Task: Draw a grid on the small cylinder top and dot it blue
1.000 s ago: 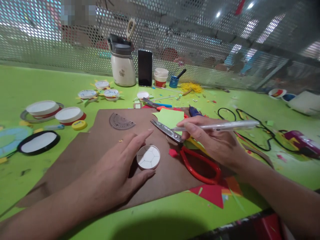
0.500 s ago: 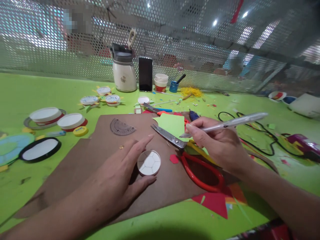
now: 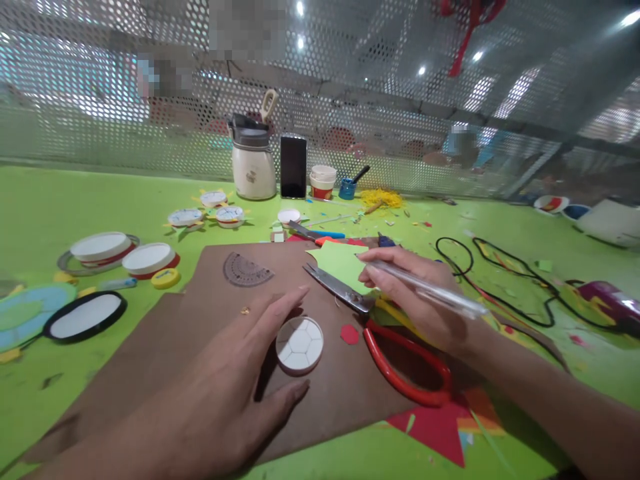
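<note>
Head view; clock taken about the disc [image 3: 300,345], 12 toward the mesh screen [image 3: 360,133]. The disc, lined with a polygon pattern, is seen on the cardboard [image 3: 330,417]. At 8, the left hand [image 3: 227,383] is laid with thumb and index apart, the disc framed between them; contact cannot be told. At 2, the pen [image 3: 425,290] is clamped between right-hand [image 3: 417,293] fingers and thumb, its tip held over the green paper [image 3: 340,260], contact unclear. The scissors [image 3: 345,290] are set down from 1 to 4, and a red hexagon [image 3: 349,334] is placed near 3.

Step in hand is judged to be a pause between pen strokes. For any further line on the disc, the tip would need to be brought toward 7 and the rim steadied.
</note>
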Action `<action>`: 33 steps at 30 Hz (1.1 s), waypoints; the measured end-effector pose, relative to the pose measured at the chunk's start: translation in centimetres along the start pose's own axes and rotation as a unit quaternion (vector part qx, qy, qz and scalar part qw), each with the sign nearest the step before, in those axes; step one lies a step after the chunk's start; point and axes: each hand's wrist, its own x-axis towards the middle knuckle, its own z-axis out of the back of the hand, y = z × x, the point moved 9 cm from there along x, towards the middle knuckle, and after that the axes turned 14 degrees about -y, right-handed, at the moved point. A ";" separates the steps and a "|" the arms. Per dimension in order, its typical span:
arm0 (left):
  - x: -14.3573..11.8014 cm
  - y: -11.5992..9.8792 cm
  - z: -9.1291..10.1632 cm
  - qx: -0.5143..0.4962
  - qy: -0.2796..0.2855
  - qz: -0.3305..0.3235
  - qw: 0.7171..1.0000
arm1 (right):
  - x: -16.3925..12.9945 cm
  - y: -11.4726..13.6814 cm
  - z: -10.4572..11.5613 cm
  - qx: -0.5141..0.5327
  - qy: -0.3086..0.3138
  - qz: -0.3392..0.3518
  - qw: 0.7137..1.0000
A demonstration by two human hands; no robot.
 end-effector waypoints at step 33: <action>1.2 0.4 0.0 -0.001 -0.014 0.032 0.999 | 4.1 -0.8 3.7 -0.004 -0.037 0.067 0.997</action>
